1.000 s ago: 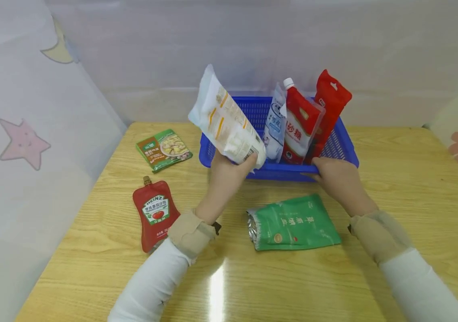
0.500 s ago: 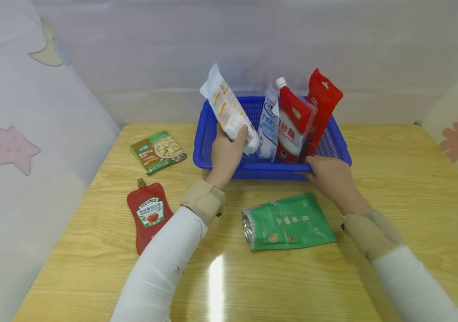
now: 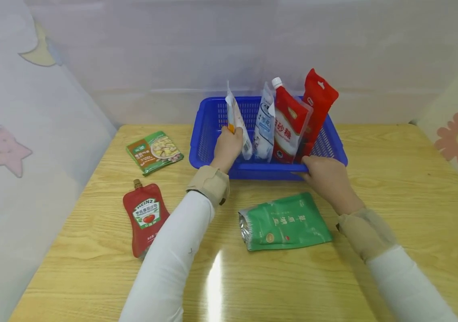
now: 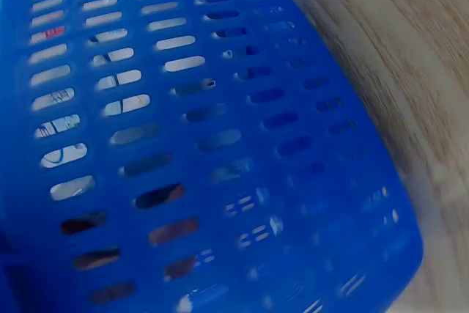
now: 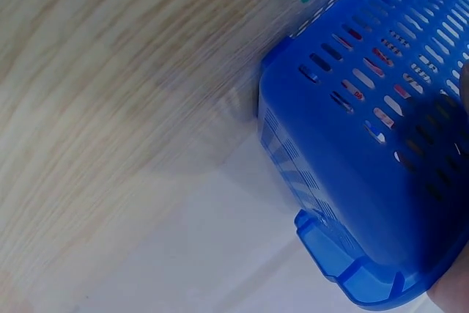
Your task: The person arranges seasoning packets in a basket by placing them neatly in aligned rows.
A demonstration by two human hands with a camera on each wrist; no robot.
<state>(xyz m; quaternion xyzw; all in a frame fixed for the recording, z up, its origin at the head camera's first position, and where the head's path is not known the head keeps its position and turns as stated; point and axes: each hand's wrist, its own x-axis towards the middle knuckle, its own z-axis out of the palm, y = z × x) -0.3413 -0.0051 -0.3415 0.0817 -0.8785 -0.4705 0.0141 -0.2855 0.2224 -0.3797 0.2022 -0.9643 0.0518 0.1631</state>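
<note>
In the head view, my left hand [image 3: 227, 147] grips a white packet with orange marks [image 3: 242, 127], held upright inside the left half of the blue basket [image 3: 269, 171]. My right hand [image 3: 326, 176] holds the basket's front rim near its right end. Beside the white packet stand a blue-and-white bag [image 3: 264, 129], a red-and-white spouted pouch of sugar [image 3: 287, 129] and a red packet [image 3: 318, 100], leaning to the right. The left wrist view shows the slotted basket wall [image 4: 220, 108] close up; the right wrist view has a basket corner [image 5: 330, 152] and a bit of my right hand.
A green pouch [image 3: 287, 222] lies on the table in front of the basket. To the left are a red ketchup pouch [image 3: 145, 217], partly behind my left sleeve, and a green-and-brown food packet [image 3: 154, 152]. A pale wall [image 3: 172, 53] rises behind the table.
My left hand has moved the white packet down into the basket and turned it from tilted left to nearly upright, edge-on. My right hand stays on the rim. The head view has shifted slightly.
</note>
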